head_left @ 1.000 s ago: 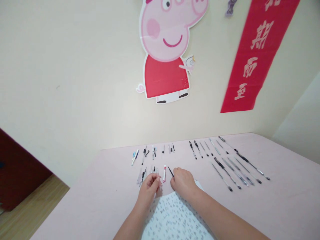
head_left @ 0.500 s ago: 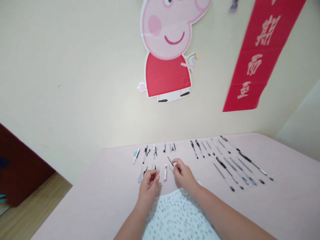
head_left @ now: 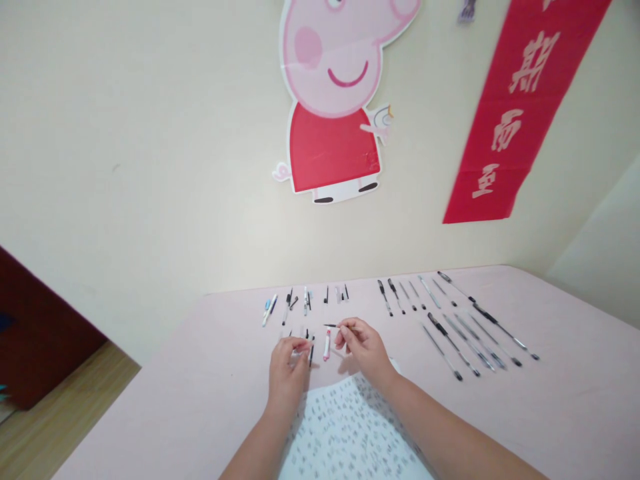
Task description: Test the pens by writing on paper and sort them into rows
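Observation:
My right hand (head_left: 363,348) pinches a thin dark pen refill (head_left: 332,326) between thumb and fingers, its tip pointing left. My left hand (head_left: 290,365) is closed at the fingertips; whatever they may hold is too small to make out. Just beyond and beside its fingers lie black pen parts (head_left: 313,352), partly hidden. Between the two hands a short white-and-pink pen piece (head_left: 327,345) lies on the pink table. Below my hands, a white cloth with small dark marks (head_left: 350,427) spreads between my forearms.
Taken-apart pens (head_left: 287,307), caps and small parts lie in a row at the table's back left. Several black and clear pens (head_left: 453,343) lie in two slanted rows on the right. The pink table (head_left: 165,400) meets the wall behind.
The refill in my right hand has swung from slanting up-left to nearly level. My left hand has shifted slightly left, and more of the black part beside it shows.

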Motion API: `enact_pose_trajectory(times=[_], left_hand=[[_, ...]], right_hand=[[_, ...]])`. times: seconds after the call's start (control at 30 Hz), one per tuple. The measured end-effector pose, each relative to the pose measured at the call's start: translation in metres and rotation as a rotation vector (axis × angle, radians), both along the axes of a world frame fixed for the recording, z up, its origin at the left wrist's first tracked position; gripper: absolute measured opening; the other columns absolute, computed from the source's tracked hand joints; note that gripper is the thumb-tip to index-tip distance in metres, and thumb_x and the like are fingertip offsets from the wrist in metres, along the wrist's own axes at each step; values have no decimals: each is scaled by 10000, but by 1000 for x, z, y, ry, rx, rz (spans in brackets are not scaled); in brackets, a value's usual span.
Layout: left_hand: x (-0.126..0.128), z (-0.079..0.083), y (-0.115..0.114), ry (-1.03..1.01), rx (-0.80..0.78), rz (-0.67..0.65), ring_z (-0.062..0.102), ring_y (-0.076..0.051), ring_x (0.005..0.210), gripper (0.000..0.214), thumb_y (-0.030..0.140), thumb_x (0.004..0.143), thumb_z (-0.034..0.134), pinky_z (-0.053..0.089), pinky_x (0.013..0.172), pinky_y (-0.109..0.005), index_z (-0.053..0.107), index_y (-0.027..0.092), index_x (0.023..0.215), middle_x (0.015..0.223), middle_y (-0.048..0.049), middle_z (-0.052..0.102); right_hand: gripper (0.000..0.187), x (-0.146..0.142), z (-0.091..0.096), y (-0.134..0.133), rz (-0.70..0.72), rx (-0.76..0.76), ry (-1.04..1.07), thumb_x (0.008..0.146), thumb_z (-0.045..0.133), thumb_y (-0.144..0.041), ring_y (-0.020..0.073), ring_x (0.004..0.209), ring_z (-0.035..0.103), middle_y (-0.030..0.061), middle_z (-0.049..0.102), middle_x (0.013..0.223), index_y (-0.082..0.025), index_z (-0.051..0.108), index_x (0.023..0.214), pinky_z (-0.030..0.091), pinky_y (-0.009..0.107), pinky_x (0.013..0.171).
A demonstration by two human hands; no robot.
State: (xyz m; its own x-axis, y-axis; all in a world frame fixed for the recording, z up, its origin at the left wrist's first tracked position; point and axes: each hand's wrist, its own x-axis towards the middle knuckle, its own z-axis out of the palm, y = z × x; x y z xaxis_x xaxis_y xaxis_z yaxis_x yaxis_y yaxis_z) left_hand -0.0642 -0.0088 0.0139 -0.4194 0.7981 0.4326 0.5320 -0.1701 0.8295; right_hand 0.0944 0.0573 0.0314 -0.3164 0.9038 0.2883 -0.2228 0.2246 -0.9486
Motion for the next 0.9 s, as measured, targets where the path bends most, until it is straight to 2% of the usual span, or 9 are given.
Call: enact_pose_trajectory(times=[0.17,0.3,0.73,0.9], left_hand=[[0,-2,1,-6,-3,7,565,-215,795,107,216,680,566,447,752,-353,632,203,762,797,-45,618],[0,-2,2,-44,-15,14,568,-217,786,108,235,661,582,447,748,-354,639,202,747,784,-44,618],[1,0,1,63,-2,-33,574,-218,783,74,226,699,575,441,737,-345,635,204,737,776,-48,624],[2,2,0,86,11,-77,578,-212,789,73,235,711,578,439,742,-333,638,207,741,785,-47,629]], right_hand=[[365,-1,4,-5,-30,-23,74,843,465,-487,102,485,468,-13,523,538,-148,599,819,375,230,477],[383,-2,1,-4,-60,-68,123,832,477,-509,93,458,428,-24,485,505,-151,597,769,349,220,455],[394,-4,-1,-5,-1,-86,101,819,488,-525,87,445,436,-28,495,502,-147,589,768,345,215,448],[398,-6,0,-6,85,-95,64,817,490,-525,85,443,454,-29,510,502,-143,598,788,350,210,449]])
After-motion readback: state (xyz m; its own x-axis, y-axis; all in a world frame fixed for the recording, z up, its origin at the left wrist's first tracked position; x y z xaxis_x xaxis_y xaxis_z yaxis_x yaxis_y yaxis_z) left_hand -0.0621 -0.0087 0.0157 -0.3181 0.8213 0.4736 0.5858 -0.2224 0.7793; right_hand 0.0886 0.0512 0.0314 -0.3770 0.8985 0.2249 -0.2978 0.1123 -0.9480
